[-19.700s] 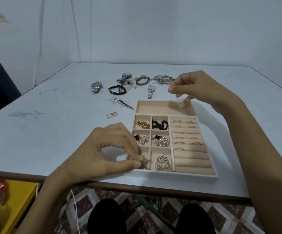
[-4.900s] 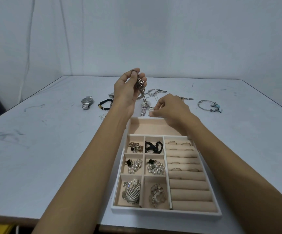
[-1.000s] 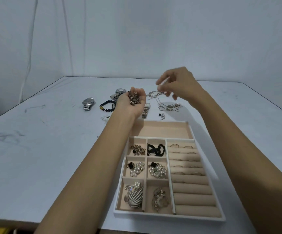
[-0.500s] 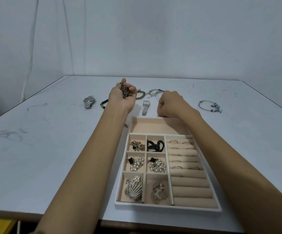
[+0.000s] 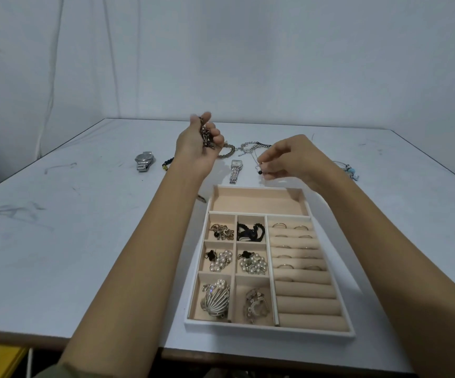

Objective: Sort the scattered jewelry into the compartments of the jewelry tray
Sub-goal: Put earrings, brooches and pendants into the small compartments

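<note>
A white table carries the jewelry tray near its front edge. Beyond the tray's far left corner the left hand is raised palm up, its fingers curled round a tangle of dark chains. Just past the tray's far rim the right hand pinches a thin necklace with a dark bead hanging from it. Farther beyond the tray lie a silver watch to the left, a square-faced watch, a braided bracelet, a heap of silver chains and, to the right, a bangle with blue charms. In the tray's nearest left compartment sits a shell brooch; its right-hand rolls hold rings.
</note>
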Action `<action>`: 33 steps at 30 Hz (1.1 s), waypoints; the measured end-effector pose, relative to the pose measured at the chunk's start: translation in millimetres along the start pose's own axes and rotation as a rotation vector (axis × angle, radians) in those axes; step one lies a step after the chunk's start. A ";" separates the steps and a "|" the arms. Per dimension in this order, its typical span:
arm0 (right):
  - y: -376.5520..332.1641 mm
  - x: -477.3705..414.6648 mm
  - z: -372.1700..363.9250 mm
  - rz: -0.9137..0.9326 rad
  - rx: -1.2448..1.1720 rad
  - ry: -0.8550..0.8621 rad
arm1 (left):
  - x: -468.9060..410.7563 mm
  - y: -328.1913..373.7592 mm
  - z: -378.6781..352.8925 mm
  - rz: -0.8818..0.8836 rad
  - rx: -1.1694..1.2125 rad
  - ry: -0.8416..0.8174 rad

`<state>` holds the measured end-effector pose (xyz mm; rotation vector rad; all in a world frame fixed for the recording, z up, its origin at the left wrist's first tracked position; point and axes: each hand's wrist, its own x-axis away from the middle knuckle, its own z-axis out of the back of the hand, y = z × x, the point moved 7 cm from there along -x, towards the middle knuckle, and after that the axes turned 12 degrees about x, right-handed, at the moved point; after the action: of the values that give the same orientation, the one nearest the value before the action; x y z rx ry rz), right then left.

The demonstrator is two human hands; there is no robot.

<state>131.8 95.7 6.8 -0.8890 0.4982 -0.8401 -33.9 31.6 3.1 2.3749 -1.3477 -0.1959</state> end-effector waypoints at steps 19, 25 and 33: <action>-14.6 63.1 0.1 0.058 -0.204 -0.161 | 109.6 -16.1 -66.9 -0.085 -1.026 -0.713; 4.0 58.3 25.0 0.002 -0.150 -0.052 | 98.7 -61.4 -46.0 0.001 -1.085 -0.691; 14.1 58.6 64.3 0.018 -0.377 0.245 | 71.4 -92.5 -25.4 0.048 -1.738 -0.766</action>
<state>216.4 83.7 28.0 -1.1293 0.8977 -0.8575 84.8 20.0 -6.2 0.7260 -0.7248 -1.5677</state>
